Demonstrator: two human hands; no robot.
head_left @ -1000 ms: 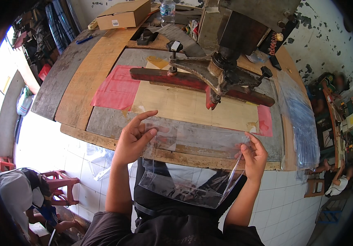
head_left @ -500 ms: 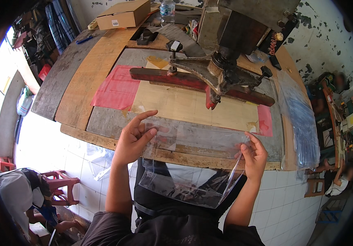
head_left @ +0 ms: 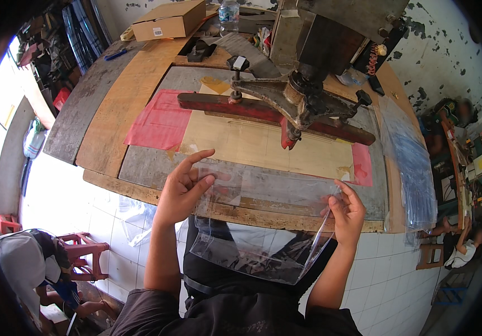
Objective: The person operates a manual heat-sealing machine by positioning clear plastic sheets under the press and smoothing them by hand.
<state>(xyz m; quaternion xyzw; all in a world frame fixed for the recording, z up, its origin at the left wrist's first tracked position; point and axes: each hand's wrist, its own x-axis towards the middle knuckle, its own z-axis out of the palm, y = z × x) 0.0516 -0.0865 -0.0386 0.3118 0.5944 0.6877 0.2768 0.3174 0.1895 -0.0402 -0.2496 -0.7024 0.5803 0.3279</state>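
We hold a clear plastic bag over the near edge of the patchwork wooden bench (head_left: 112, 129), below the heavy iron press (head_left: 302, 95).

Our left hand (head_left: 182, 187) pinches the transparent plastic bag (head_left: 263, 224) with fingers spread; our right hand (head_left: 346, 210) pinches its other corner. We judge positioning is in hand: next calls for sliding it flat under the red bar (head_left: 224, 106).

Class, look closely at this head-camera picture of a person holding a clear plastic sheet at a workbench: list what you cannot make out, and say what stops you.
- Head view: the clear plastic sheet shows its edges only faintly, being see-through.
- The left hand palm faces away; its grip is hidden.
- The right hand fingertips pinch behind the sheet's corner.
- The press machine is cut off by the top edge.
- The workbench bends toward the rim.
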